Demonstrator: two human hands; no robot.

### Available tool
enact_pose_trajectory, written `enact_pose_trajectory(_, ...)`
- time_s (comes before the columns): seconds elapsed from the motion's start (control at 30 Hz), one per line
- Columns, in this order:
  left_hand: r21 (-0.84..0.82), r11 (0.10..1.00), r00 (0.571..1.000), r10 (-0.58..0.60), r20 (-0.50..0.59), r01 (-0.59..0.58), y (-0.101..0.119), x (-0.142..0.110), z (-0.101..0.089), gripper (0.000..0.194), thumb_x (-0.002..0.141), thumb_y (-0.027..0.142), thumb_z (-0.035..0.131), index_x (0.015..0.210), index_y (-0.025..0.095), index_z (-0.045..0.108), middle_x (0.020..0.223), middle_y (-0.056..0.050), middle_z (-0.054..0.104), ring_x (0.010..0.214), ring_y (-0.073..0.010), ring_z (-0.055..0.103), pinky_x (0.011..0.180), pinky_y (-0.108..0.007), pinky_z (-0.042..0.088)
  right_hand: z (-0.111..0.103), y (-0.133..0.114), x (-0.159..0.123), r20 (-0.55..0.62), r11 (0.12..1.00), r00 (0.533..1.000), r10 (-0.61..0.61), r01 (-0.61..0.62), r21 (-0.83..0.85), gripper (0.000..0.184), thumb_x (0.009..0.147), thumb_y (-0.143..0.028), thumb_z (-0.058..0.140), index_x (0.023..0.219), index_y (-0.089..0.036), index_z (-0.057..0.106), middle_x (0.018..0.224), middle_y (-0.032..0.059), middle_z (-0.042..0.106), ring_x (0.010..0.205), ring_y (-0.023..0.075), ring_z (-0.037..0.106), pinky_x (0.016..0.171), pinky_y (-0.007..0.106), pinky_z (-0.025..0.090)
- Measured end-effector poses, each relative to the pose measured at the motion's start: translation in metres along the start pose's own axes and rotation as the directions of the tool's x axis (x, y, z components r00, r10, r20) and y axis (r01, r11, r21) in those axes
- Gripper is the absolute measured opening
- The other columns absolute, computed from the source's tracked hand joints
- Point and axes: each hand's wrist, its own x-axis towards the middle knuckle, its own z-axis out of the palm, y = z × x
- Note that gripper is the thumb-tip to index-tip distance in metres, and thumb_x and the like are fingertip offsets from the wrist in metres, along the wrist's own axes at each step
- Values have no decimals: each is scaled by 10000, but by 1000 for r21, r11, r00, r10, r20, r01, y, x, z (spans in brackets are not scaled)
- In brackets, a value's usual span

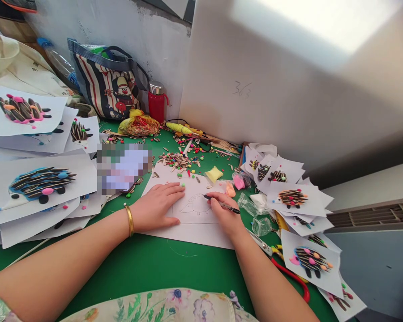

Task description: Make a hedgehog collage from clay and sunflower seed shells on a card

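My left hand (157, 203) lies flat with its fingers stretched over the left side of a white sheet of paper (188, 231). A hedgehog outline (196, 205) is drawn in thin line on the paper, between my two hands. In my right hand (225, 219) a black pen (226, 206) is gripped, its tip at the upper right of the outline. Part of the drawing is hidden by my right fingers. Lumps of yellow clay (214, 174), orange clay (230, 189) and pink clay (238, 181) sit just beyond the paper's right side.
Finished seed hedgehog cards are stacked at left (43, 188) and right (289, 197). Sunflower seeds (174, 160) and coloured clay bits lie behind the paper. Red-handled scissors (290, 270) rest by my right forearm. A red flask (156, 105) and a striped bag (104, 85) stand at the back.
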Motion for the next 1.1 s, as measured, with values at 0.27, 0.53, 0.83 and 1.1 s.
enact_pose_trajectory(0.27,-8,1000,1000,0,-5,0,0,-1,0,749,771,532,673,1427,245,455,1535,-68,419,1441,-296,315,1176,-439,241,1,3,0,-17,997,998,-67,67,-41,246,822,-323,583,992,-251,746,1012,35,741,980,231,679,933,396,513)
enact_pose_trajectory(0.53,-13,1000,1000,0,4,1,1,0,-2,742,772,524,672,1424,240,458,1535,-71,418,1439,-297,318,1174,-445,247,-1,-2,0,9,999,1000,13,-13,-40,252,821,-309,555,979,-245,741,976,38,743,964,233,680,909,395,519)
enact_pose_trajectory(0.83,-15,1000,1000,0,2,0,1,0,-2,741,775,521,672,1426,238,458,1534,-73,418,1442,-301,311,1171,-449,251,0,-10,-8,59,996,998,-33,38,-78,241,809,-274,541,944,-246,740,985,33,737,977,232,666,918,393,508)
enact_pose_trajectory(1.1,-11,1000,1000,6,-13,-6,0,-1,1,747,776,531,670,1429,239,455,1540,-67,410,1438,-303,320,1172,-456,253,8,-11,-13,137,992,987,-88,100,-81,244,830,-248,549,984,-262,739,1015,25,723,984,216,672,936,381,516)
